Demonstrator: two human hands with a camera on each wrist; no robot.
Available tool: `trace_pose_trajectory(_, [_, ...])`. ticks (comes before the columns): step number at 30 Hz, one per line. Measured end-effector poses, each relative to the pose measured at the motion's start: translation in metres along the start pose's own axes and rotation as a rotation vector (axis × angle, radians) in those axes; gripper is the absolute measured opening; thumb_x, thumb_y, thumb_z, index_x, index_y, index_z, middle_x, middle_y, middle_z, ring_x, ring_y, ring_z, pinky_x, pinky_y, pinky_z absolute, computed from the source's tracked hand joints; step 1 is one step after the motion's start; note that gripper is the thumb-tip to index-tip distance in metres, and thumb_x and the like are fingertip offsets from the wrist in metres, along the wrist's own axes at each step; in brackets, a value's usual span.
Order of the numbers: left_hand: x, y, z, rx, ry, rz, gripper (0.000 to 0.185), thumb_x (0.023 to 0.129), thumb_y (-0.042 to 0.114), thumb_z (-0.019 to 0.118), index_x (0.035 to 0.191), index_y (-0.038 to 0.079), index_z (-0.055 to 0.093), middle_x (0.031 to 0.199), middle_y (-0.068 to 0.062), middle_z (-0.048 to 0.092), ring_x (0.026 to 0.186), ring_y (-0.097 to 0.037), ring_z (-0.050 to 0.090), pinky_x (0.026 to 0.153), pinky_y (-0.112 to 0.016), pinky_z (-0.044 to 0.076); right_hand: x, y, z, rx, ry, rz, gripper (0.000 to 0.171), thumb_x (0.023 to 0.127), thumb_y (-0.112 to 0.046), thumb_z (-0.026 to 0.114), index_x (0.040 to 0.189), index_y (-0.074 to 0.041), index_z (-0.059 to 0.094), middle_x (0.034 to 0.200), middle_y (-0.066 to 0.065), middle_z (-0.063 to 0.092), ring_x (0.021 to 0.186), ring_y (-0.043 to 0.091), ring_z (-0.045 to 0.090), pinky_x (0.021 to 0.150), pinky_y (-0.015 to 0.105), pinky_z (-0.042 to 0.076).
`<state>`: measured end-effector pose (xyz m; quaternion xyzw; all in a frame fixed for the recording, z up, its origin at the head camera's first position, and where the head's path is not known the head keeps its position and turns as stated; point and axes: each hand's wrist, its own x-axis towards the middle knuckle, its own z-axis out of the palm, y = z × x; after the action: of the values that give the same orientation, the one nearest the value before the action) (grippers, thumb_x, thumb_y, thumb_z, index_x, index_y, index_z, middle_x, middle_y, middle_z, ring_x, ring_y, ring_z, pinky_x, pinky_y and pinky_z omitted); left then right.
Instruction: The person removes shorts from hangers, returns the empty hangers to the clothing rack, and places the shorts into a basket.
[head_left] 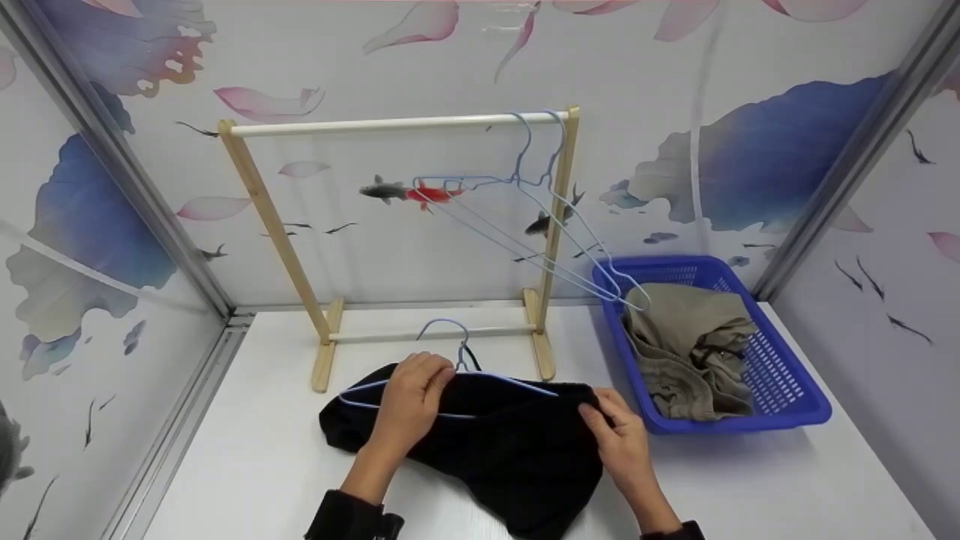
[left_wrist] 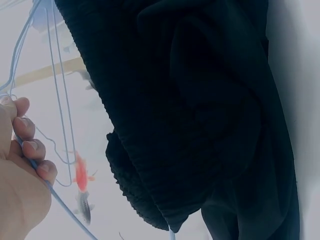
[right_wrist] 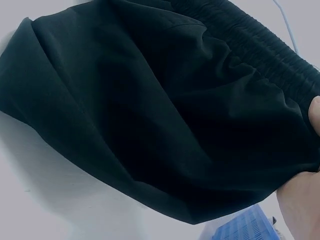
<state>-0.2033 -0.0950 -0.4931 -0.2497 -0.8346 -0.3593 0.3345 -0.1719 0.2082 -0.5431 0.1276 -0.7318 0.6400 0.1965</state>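
Note:
A black garment with a gathered elastic waistband (head_left: 517,457) is spread low over the table; folds hide whether it is shorts or trousers. My left hand (head_left: 411,397) grips a blue wire hanger (head_left: 444,321) just beside its hook, and the left wrist view shows the fingers curled round the wire (left_wrist: 70,212). One shoulder of the hanger shows over the waistband's left part; the other runs into the waist opening toward the right. At the right end of the waistband, my right hand (head_left: 624,442) pinches the cloth (right_wrist: 150,115) between thumb and fingers.
Behind the garment stands a wooden rack (head_left: 274,214) with a white rail (head_left: 375,125). Two blue hangers (head_left: 517,150) hang at its right end, reaching over a blue basket (head_left: 795,420). Khaki clothing (head_left: 686,322) lies in the basket.

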Motion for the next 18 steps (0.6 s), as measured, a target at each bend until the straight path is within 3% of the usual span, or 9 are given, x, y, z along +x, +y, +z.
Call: trace_pose_trajectory(18, [0.002,-0.006,-0.014,0.009,0.038,-0.029,0.01,0.092,0.005,0.073,0.086,0.01,0.068,0.077,0.003,0.06,0.074,-0.014,0.055,0.07,-0.033,0.045,0.0,0.002,-0.005,-0.015,0.021,0.154,0.019,0.1,-0.003,0.066,0.115,-0.001,0.078,0.119,0.008,0.071,0.109,0.006,0.064,0.093,0.017,0.049])
